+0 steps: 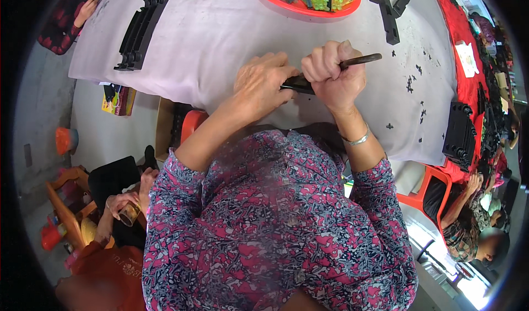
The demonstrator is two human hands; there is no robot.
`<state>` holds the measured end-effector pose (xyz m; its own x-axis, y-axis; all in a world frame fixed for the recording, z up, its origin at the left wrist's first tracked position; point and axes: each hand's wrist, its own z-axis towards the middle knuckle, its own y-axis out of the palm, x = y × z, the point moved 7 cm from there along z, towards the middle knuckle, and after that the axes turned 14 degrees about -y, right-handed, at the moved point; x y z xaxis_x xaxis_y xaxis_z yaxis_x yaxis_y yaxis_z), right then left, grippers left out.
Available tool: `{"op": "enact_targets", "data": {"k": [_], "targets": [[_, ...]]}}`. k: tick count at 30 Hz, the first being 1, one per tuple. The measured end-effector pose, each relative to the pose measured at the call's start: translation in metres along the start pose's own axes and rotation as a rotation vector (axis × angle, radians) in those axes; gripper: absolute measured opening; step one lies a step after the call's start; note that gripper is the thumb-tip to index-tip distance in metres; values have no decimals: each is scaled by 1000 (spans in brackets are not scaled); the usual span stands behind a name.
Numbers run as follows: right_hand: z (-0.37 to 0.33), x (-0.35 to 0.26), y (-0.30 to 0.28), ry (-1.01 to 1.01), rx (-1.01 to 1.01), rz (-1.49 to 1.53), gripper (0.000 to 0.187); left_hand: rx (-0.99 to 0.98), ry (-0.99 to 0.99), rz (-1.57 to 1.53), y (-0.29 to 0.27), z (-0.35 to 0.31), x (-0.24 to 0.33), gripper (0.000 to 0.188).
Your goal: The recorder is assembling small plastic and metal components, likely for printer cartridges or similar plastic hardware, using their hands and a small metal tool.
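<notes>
My left hand (263, 82) is closed on a black plastic part (297, 85), pressing it near the front edge of the cloth-covered table. My right hand (336, 75) makes a fist around a dark, slim tool. Its rounded handle (363, 60) sticks out past the thumb side to the right; its working end is hidden by the fist, so the tool's kind cannot be made out. The right fist sits right beside the black part, at its right end. Whether the tool touches the part is hidden.
Beyond my hands stands a red basin (308, 11) with black and yellow-green pieces. Long black parts (142, 33) lie at left, more black parts (389, 19) far right. Tiny black bits (410, 84) are scattered at right, near a black stack (459, 134). Other people sit on both sides.
</notes>
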<state>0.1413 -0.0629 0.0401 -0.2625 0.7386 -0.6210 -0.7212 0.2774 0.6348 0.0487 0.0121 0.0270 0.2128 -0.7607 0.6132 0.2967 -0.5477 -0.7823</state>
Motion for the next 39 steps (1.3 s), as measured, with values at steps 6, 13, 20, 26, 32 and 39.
{"op": "enact_targets", "data": {"k": [6, 13, 20, 26, 32, 39], "targets": [[-1, 1, 4, 38, -29, -40, 54, -2, -23, 17, -1, -1, 2, 31], [-5, -3, 17, -59, -59, -127, 53, -18, -41, -12, -2, 3, 2, 30], [-12, 8, 4, -1, -81, -51, 51, 56, 1, -21, 1, -3, -6, 32], [-5, 0, 14, -6, -124, -39, 50, -51, 14, 21, 14, -2, -6, 33], [-3, 0, 13, 0, -129, -123, 48, 0, 20, 40, 9, -2, -1, 30], [-4, 4, 12, 6, -115, -122, 48, 28, 66, 21, 8, -2, -3, 30]]}}
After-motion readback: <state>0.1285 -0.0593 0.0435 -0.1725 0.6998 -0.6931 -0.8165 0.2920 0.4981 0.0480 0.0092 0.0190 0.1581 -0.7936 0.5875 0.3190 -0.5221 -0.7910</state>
